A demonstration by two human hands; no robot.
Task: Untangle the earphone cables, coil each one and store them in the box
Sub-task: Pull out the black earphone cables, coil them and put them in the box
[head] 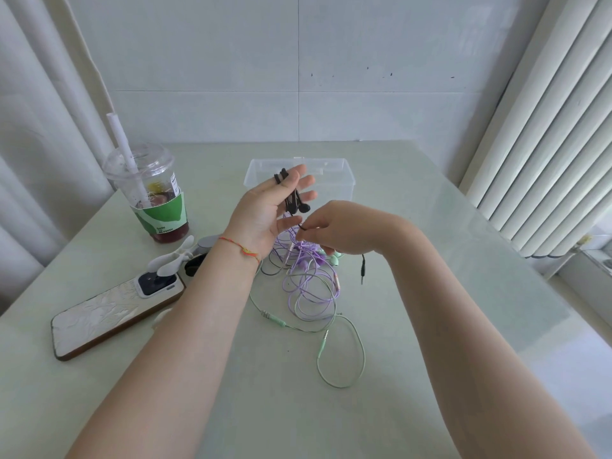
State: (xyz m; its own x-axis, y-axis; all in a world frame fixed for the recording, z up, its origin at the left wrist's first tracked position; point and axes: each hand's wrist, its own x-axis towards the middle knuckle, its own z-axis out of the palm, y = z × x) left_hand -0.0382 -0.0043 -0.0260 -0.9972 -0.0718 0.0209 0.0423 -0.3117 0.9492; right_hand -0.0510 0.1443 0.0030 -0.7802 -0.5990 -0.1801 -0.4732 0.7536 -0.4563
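A thin black earphone cable [281,176] is wound in loops round the straight, spread fingers of the left hand [270,207], its two glossy black earbuds [298,207] dangling against the palm. The cable's lower run is pinched by the right hand [334,228], above tangled lilac [308,286] and mint-green cables [344,356] on the pale table [430,293], before the clear plastic box [334,175].

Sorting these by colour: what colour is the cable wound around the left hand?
Black cable, seen in the head view.
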